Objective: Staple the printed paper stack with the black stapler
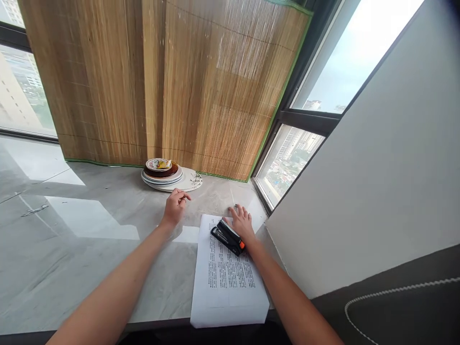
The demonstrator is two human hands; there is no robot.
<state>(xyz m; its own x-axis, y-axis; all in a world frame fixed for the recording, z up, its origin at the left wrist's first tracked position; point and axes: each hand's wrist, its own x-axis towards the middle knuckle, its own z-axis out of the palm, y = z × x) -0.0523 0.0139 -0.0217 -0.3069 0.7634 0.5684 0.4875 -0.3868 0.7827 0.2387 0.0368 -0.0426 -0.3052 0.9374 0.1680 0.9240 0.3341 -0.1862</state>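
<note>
A black stapler (pixel 228 238) with an orange tab lies slantwise on a printed sheet of paper (pixel 230 297). My right hand (pixel 241 223) is over the top right part of the sheet, fingers spread, with the thumb close against the stapler's far end; whether it touches is unclear. Left of the paper, my left hand (pixel 174 207) is loosely bent, its fingers apart and nothing visible in it. In front of that hand is a stack of plates (pixel 163 181) with a small yellow packet (pixel 164 164) on top.
The grey marble-look counter (pixel 89 268) ends at a near edge, which the paper overhangs. A bamboo blind (pixel 172 86) hangs behind the plates. A white wall (pixel 377 182) closes in on the right, beside a window (pixel 291 153). Thin silvery pieces (pixel 35 210) lie far left.
</note>
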